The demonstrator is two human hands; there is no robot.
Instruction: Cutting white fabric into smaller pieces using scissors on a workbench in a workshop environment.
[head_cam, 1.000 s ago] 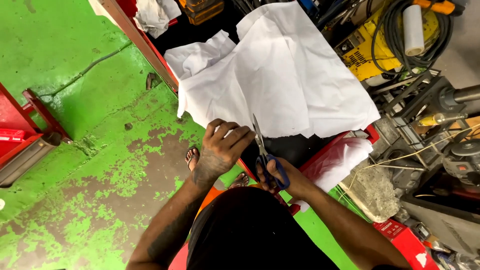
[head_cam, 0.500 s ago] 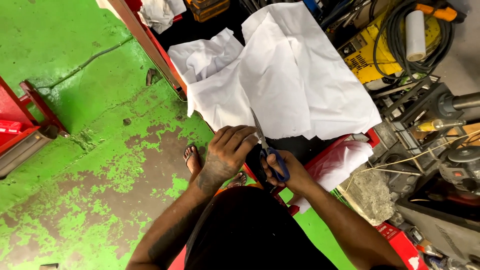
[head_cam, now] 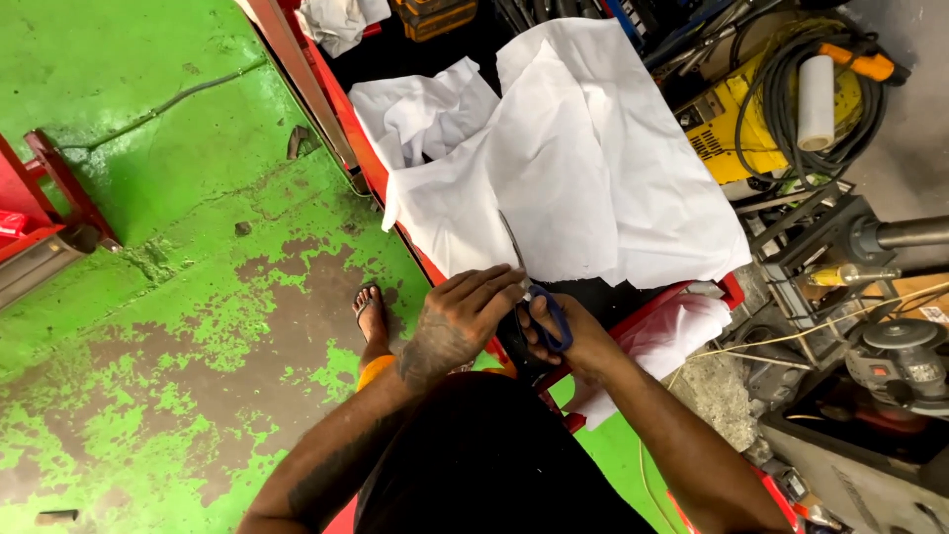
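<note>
Blue-handled scissors (head_cam: pixel 539 297), gripped by the right hand (head_cam: pixel 573 336), point away into white fabric (head_cam: pixel 583 168) the left hand (head_cam: pixel 460 321) pins.

head view, steeply downward, close over hands (head_cam: pixel 514 321)
</note>
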